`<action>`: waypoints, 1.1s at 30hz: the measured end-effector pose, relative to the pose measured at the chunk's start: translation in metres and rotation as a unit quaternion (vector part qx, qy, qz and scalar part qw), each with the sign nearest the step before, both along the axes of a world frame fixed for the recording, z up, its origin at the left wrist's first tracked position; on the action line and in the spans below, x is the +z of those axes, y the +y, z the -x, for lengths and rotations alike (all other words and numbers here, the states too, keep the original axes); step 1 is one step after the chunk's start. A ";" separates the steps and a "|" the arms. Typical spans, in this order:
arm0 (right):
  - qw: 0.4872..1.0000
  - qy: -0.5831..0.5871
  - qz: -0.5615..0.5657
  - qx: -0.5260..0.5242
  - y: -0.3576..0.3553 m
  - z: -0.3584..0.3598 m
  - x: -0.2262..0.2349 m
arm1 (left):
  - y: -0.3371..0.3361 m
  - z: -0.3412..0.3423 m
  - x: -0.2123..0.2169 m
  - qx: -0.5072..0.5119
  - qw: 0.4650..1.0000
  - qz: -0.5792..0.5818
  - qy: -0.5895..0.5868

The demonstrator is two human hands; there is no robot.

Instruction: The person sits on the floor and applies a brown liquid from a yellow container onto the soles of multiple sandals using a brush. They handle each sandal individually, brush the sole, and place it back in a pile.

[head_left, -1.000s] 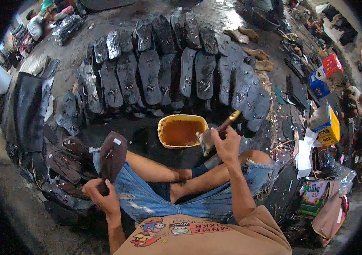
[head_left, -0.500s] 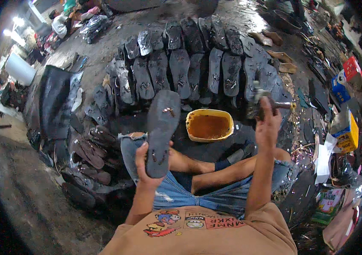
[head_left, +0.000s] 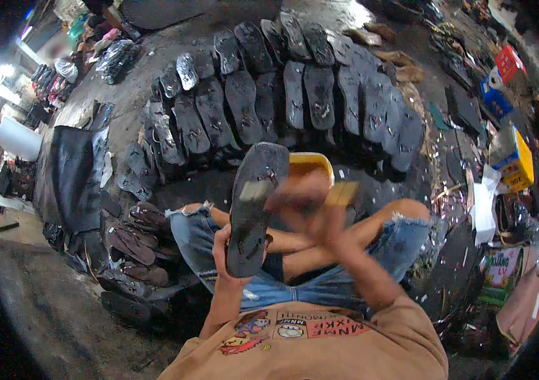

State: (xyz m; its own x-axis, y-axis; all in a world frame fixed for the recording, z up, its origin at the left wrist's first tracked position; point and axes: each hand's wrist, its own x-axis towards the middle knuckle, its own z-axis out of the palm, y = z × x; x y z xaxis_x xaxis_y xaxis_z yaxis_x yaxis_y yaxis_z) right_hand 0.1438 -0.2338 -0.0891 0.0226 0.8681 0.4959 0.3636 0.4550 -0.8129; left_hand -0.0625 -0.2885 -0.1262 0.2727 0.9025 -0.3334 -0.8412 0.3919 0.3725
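My left hand [head_left: 222, 253] grips the lower end of a dark sandal [head_left: 248, 218], held up with its flat sole facing me. Small shiny bits show near the sandal's top, and dark marks lie lower on it. My right hand [head_left: 320, 218] is smeared by motion and closed around the handle of what looks like a hammer [head_left: 282, 201], its end yellow. The tool's pale, blurred head overlaps the upper half of the sole; whether it touches cannot be told. Behind this hand is a yellow-rimmed tub [head_left: 329, 166] of amber-brown liquid, partly hidden.
Rows of dark sandals [head_left: 241, 104] curve across the floor in front of me. More brown sandals [head_left: 131, 244] pile up by my left knee, near a black sheet [head_left: 73, 177]. Boxes [head_left: 511, 158] and scraps line the right side. My crossed legs [head_left: 377, 237] lie beneath my hands.
My right hand has swung left and inward with the tool, from beside the sandal rows to the held sandal. The sandal has shifted slightly right and down in view. The view has turned a little.
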 end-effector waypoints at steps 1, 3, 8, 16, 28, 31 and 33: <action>0.997 0.041 0.061 -0.026 0.015 -0.010 0.003 | -0.007 0.001 0.000 0.009 1.000 0.003 0.005; 0.990 0.094 -0.016 -0.100 0.029 -0.018 0.006 | -0.006 -0.004 0.006 0.018 1.000 -0.006 0.010; 0.992 -0.001 -0.016 -0.124 0.046 -0.042 0.013 | -0.007 -0.008 0.000 -0.042 0.997 -0.057 0.044; 0.971 -0.191 0.048 0.137 -0.046 0.019 -0.017 | 0.027 -0.011 -0.013 -0.008 0.995 -0.058 0.082; 0.986 0.078 0.126 -0.072 -0.023 0.000 -0.008 | 0.049 -0.045 0.004 0.010 0.997 -0.042 -0.060; 0.999 -0.035 -0.028 0.019 -0.050 0.015 -0.014 | 0.055 -0.043 -0.001 0.025 0.986 -0.126 0.108; 0.998 0.044 0.006 -0.041 -0.041 0.004 -0.013 | 0.056 -0.044 0.003 0.022 0.984 -0.119 0.127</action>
State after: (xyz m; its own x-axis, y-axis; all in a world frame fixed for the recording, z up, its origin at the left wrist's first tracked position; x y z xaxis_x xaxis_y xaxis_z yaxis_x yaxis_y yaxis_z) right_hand 0.1402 -0.2745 -0.1020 0.1371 0.8671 0.4789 0.3260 0.4170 -0.8484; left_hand -0.0185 -0.2328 -0.1233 0.1672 0.9724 -0.1629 -0.7231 0.2333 0.6501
